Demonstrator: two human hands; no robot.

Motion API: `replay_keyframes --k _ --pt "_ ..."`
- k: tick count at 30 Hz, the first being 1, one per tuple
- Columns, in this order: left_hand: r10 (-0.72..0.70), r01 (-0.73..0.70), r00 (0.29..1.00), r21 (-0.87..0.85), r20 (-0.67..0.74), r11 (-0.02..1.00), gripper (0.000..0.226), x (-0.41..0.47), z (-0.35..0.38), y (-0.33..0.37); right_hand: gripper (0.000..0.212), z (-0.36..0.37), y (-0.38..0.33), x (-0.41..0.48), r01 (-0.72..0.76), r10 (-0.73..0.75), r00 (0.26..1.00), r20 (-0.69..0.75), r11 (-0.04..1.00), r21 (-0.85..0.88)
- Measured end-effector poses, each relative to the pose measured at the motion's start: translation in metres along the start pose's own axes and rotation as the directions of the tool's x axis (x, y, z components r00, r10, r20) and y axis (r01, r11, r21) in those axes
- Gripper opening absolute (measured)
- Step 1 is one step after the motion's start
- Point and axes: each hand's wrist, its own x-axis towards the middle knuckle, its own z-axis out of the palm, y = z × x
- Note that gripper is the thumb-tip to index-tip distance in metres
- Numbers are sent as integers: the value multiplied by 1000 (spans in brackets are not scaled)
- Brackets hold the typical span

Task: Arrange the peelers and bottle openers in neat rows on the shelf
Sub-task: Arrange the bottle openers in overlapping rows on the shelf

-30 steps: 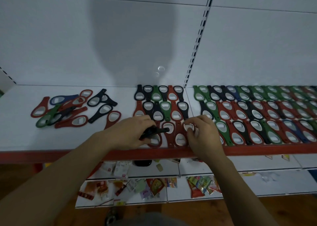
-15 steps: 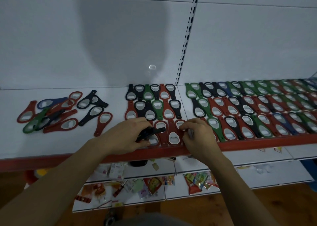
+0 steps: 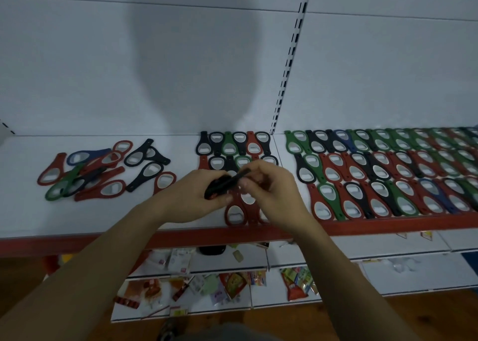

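My right hand (image 3: 274,188) leaves the red front-row openers (image 3: 235,215) and now pinches the tip of the black opener (image 3: 225,183), which my left hand (image 3: 191,198) grips, lifted off the shelf. Placing it looks next.

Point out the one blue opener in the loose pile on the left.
The blue opener lies along the back edge of the loose pile, ring end pointing left. Every other opener in that pile is red, green or black.
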Motion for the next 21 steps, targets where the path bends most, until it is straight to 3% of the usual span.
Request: replay_keyframes --k 4,6,8,11,13,15,17,19,21 --pt "-92 91 996 -186 2 978 20 -11 -15 -5 13 3 -5 17 9 -13 1000 10 949 316" --pt "-89 98 995 -266 46 959 13 -17 -18 -5 23 9 -10 24 9 -35 996 78 951 309" --pt "-80 100 994 -312 77 945 12 -19 -19 -5 19 16 -12 30 40 -76 989 126 962 270" --pt "-136 157 987 -387 82 909 13 -25 -22 -9 17 16 -16 38 19 -7 1000 -29 902 431" --pt "-221 209 974 -560 48 802 12 -30 -23 -15 12 10 -13 41 50 26 988 -152 879 474" --pt "-297 201 955 -775 17 600 13 -36 -21 -21 13 8 -8 38 89 -43 988 -150 946 313" --pt "-310 121 951 -919 -2 375 11 -41 -19 -26 16 14 -2 27 146 -144 987 -74 989 24" --pt "-267 64 964 -975 5 215 20 -44 -17 -31 16 21 5 14 299 -301 953 35 917 -265" --pt "-230 72 973 -977 25 200 29 -46 -16 -35 17 28 10 3 442 -407 897 174 796 -415"
